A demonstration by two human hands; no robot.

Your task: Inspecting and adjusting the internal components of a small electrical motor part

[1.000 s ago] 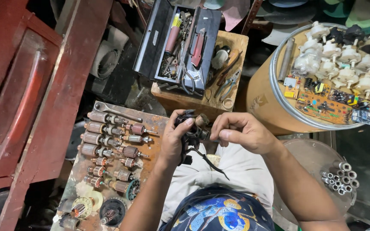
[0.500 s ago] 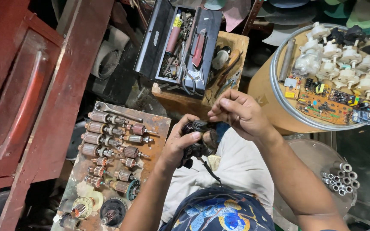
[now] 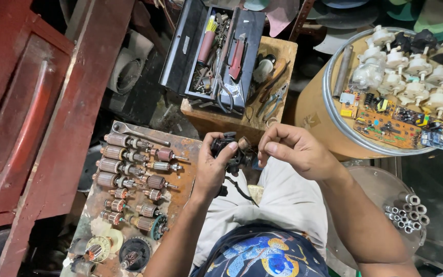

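Since half a second ago the right hand [image 3: 296,151] has dropped from above the small black motor part [image 3: 230,151] to sit level with it, just to its right, while the left hand [image 3: 212,169] has kept its grip. That black part is the landmark: it sits over the person's lap, above the pale trousers [image 3: 283,205], with a black cable [image 3: 239,187] trailing below it. The left fingers are curled tight around its left side, thumb across the front. The right fingers are pinched together at its right edge; whether they hold something tiny I cannot tell. Left of the part lies a rusty metal sheet [image 3: 185,154] serving as worktop, carrying rows of copper-wound armatures [image 3: 124,166] and a wrench [image 3: 137,133]. Beyond the part stands a wooden box [image 3: 283,51] bearing an open black toolbox [image 3: 216,48] and pliers [image 3: 273,100]. Farther right of the part, a tan drum [image 3: 314,110] holds white motors [image 3: 401,72] and circuit boards [image 3: 385,120].
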